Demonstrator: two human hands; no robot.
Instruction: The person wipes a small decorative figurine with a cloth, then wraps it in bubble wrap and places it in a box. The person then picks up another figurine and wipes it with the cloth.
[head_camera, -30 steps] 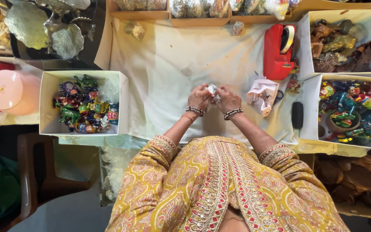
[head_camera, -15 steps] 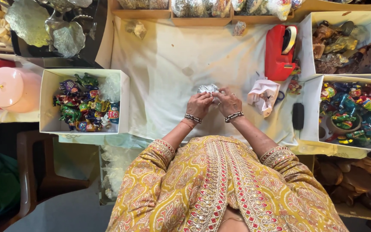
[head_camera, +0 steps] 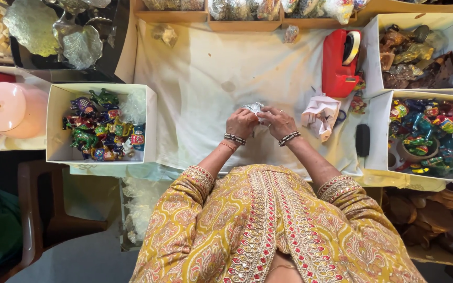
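Crinkled clear wrap sits bunched between both hands near the middle of the cloth-covered surface, left hand and right hand pressed together. Their fingers pinch it from either side, apparently to keep it gathered around something small, with boxes of painted figurines within reach.

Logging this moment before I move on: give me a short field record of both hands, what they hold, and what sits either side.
left hand: on the cloth, fingers closed on the small crinkled silver-white wrapped bundle
right hand: gripping the same bundle from the other side
surface: off-white cloth-covered table
left side: white cardboard box of colourful painted figurines
right side: red tape dispenser, black marker-like object, second white box of painted figurines
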